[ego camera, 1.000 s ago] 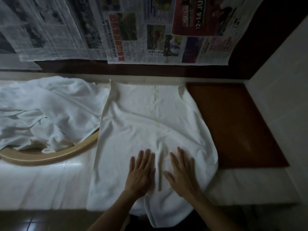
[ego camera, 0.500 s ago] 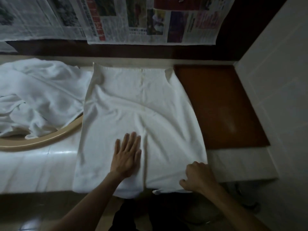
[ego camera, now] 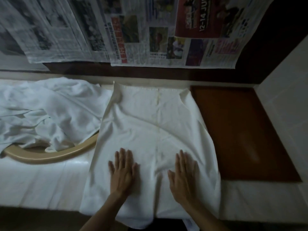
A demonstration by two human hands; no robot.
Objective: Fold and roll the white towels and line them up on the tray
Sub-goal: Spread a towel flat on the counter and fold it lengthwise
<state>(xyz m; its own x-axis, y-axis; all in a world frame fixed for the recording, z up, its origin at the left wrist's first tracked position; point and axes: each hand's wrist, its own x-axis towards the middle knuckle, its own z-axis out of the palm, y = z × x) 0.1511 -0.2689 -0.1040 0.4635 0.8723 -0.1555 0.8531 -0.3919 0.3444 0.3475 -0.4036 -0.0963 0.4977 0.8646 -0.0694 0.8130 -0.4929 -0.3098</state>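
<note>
Towel (ego camera: 155, 130) lies spread flat on the white table (ego camera: 41, 184), its near edge hanging over the table's front lip below both wrists. The left hand (ego camera: 124, 172) rests palm down on the cloth, its fingers (ego camera: 123, 157) straight and slightly spread, holding nothing. The right hand (ego camera: 185, 174) lies the same way just beside it across a central crease, its fingers (ego camera: 181, 160) straight and flat on the towel. Half a second ago the right hand was curled round the towel's near right corner at the table edge; now it has let go and come back up onto the cloth, level with the left. The left hand has stayed flat on the towel in much the same spot. Beyond the fingertips a diagonal wrinkle runs across the fabric toward the far left corner. To the left of the left hand, a heap of white towels (ego camera: 46, 110) sits on a tan tray (ego camera: 55, 155), whose curved rim touches the spread towel's left edge. To the right of the right hand lies a brown board (ego camera: 241, 130). Newspaper (ego camera: 150, 34) hangs on the wall beyond.
</note>
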